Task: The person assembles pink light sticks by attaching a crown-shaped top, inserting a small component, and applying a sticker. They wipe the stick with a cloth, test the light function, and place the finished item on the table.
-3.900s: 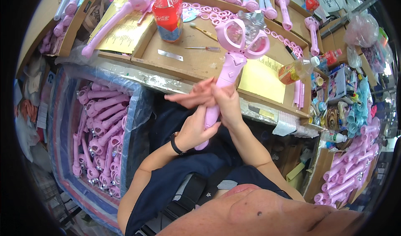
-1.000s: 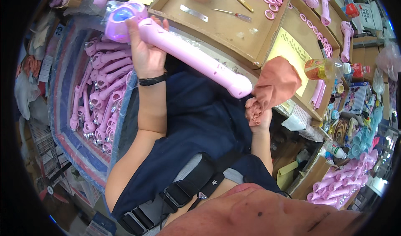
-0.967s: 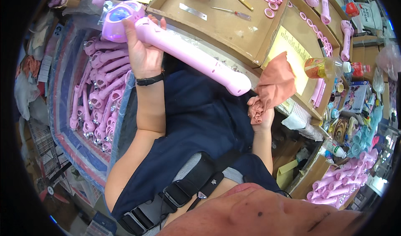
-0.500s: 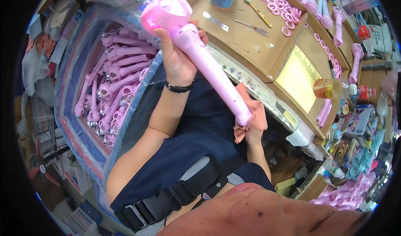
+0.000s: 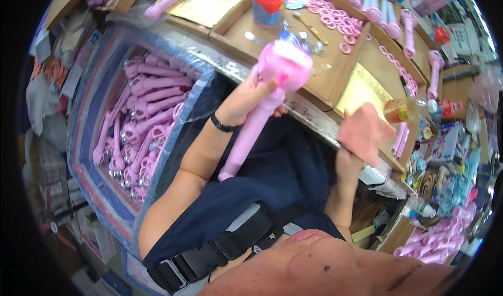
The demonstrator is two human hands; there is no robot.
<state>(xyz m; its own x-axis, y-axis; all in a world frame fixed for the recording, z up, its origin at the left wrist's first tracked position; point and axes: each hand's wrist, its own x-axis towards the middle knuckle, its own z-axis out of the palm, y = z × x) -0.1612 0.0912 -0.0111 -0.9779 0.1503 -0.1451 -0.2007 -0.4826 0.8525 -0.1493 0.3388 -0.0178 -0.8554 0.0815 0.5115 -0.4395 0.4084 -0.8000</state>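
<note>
My left hand (image 5: 242,99) is wrapped round the neck of a pink toy wand (image 5: 249,138), just below its bulbous head. The head points up and away over the edge of the workbench, with shiny clear and blue parts at its tip. The handle's lower end reaches back to my dark clothing. Over to the right, my right hand (image 5: 348,166) grips a salmon-pink cloth (image 5: 365,133), clear of the wand. The cloth spreads above the fingers near the bench edge, and the fingertips are partly hidden.
At left, a striped sack (image 5: 86,165) holds many similar pink wands. On the bench, a cardboard tray (image 5: 325,89) contains pink rings (image 5: 335,19), a brush (image 5: 310,27) and a red-and-blue container (image 5: 269,5). A yellow sheet (image 5: 361,89) and a drink bottle (image 5: 403,110) lie further right.
The wand has swung: its head moved right and nearer, its lower end left toward my body. My right hand and the cloth have come away from the handle's end, up and right.
</note>
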